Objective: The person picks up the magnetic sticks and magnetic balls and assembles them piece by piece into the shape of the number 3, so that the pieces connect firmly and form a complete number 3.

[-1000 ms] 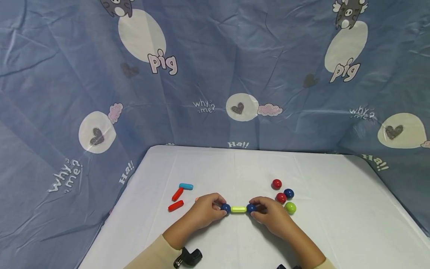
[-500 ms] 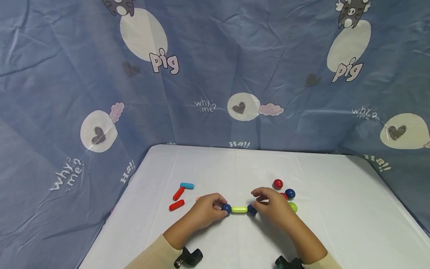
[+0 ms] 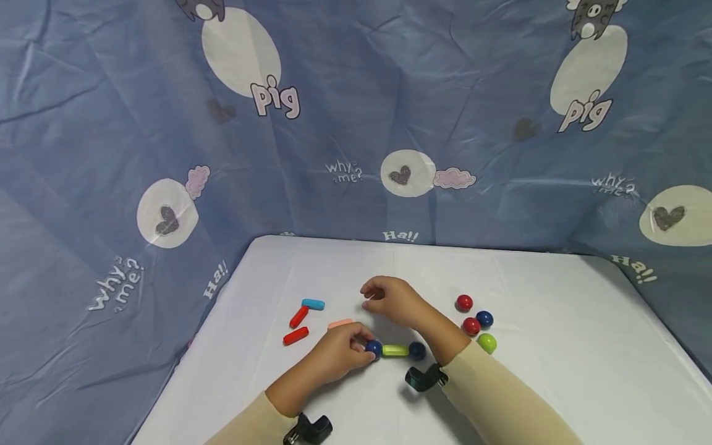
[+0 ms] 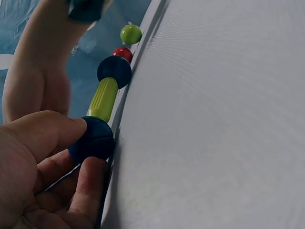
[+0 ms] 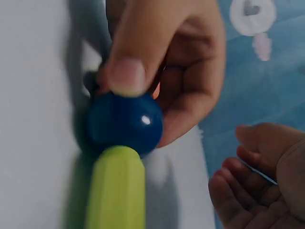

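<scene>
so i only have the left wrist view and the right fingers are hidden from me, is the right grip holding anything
Observer: No, the right grip is empty; the right wrist view shows its fingers loosely bent around nothing.
Operator: ok and any loose rods lying around, i see none
Observer: Four, in the head view: a red plastic-looking rod, a second red rod, a light blue plastic-looking rod and, nearest the left grip, a pale pink plastic-looking rod.
</scene>
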Motion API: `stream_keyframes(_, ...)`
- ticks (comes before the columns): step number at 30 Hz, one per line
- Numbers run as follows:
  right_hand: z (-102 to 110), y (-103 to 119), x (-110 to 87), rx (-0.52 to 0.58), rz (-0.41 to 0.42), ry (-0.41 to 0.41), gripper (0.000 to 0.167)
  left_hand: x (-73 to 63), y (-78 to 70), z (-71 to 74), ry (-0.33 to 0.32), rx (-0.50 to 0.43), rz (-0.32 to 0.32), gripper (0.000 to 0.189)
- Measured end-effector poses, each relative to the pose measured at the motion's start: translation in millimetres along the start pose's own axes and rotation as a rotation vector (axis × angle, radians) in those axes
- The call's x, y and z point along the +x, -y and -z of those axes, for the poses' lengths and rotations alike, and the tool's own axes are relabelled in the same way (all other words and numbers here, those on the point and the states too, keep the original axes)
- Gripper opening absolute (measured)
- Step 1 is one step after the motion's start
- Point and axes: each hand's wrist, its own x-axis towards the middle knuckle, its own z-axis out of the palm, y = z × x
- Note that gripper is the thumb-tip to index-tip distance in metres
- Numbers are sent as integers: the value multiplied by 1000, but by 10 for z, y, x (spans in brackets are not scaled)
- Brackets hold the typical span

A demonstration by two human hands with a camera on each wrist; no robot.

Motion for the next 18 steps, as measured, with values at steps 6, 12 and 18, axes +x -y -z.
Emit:
stream_keyframes(6,-129,11,363,2,40,148,23,-47,16,25,14,-24,-9,26)
stream_keyframes(12,-331,14,556,-61,43,238,22,-126,41,44,44,-41,9,24)
stream_keyframes(18,-433,148,737,-103,36,214,26,-112,54,84,35,-38,-18,23)
